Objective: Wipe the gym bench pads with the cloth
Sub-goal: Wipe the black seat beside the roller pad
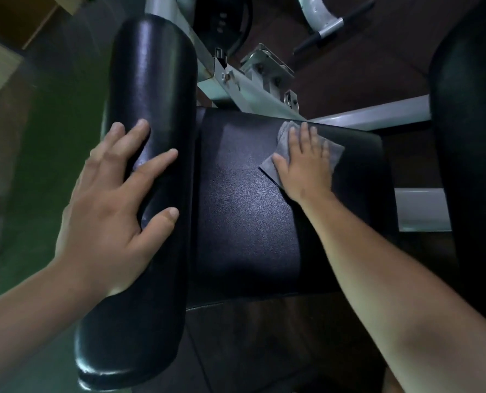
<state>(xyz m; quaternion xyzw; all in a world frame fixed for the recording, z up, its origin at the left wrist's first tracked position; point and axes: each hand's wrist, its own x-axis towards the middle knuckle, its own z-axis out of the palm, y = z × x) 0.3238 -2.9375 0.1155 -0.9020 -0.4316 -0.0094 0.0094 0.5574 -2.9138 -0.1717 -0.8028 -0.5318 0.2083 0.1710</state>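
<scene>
A flat black seat pad (244,211) lies in the middle of the view. My right hand (307,163) presses a grey cloth (335,153) flat on the pad's far right part, fingers straight and spread. A long black roller pad (153,89) stands to the left of the seat pad. My left hand (114,211) rests on the roller's left side with fingers spread over its curve and nothing held in it. A second black pad (471,131) rises at the right edge.
The grey metal frame (253,92) with brackets and bolts runs behind the seat pad. A grey bar with a black grip (332,24) sits at the top. Dark floor tiles (258,344) lie below the pad, green flooring (54,131) to the left.
</scene>
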